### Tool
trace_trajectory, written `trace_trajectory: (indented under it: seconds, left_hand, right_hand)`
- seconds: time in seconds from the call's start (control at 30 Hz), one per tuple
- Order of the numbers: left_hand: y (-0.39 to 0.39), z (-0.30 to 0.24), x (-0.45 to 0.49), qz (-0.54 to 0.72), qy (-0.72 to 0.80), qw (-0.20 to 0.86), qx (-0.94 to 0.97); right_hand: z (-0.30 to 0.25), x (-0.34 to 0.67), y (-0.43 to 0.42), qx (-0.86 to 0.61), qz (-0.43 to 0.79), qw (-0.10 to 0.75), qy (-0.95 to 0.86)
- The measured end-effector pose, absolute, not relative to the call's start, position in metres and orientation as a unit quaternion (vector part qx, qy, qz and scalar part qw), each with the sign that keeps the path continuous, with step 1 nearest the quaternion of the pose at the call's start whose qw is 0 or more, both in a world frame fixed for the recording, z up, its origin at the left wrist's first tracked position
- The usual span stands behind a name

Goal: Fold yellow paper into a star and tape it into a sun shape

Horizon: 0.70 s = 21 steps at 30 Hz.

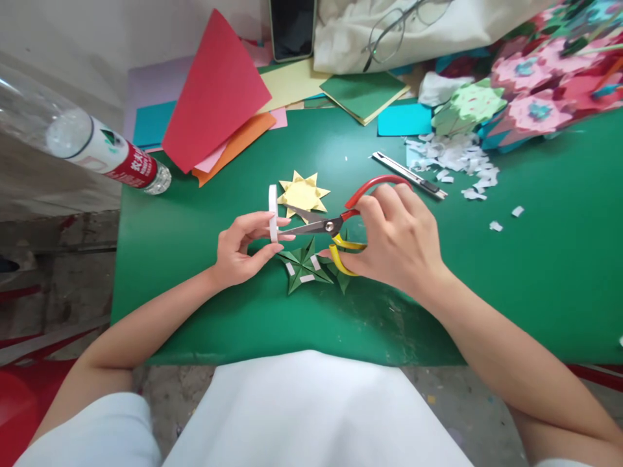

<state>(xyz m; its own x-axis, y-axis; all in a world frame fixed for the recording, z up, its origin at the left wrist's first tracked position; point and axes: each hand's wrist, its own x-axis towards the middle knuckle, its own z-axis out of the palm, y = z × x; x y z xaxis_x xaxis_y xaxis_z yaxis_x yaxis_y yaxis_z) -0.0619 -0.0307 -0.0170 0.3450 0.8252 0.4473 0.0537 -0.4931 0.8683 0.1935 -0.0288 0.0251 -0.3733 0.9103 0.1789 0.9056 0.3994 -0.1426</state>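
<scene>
My left hand (241,250) pinches a narrow roll of white tape (273,209) upright between thumb and fingers. In my right hand (403,237) are scissors (315,227) with one red and one yellow handle. Their blades are spread apart and reach the tape at my left fingertips. Just below lies a folded green paper star (302,267) bearing several short white tape pieces. Another green folded paper piece (343,282) sits partly hidden under the right hand. A pale yellow paper star (304,194) rests behind the blades.
A box cutter (409,175) lies beyond the right hand, near white paper scraps (467,162). Coloured paper sheets (217,97), a phone (292,29) and glasses (394,32) are along the back. A plastic bottle (117,155) is at left; paper flowers (530,113) stand at back right.
</scene>
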Motion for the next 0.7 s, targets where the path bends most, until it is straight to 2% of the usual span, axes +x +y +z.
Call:
trace_trajectory:
  seconds: [0.47,0.7]
  left_hand:
    - [-0.0281,-0.0177,-0.0671,0.465,0.284,0.318,0.776]
    - [-0.0280,-0.0117,-0.0657,0.464,0.267,0.310,0.786]
  right_hand:
    - [0.0228,0.1877,-0.0347,-0.541,-0.058,0.116,-0.831]
    - [0.0223,0.1862,-0.0377,-0.521,-0.083,0.120,-0.841]
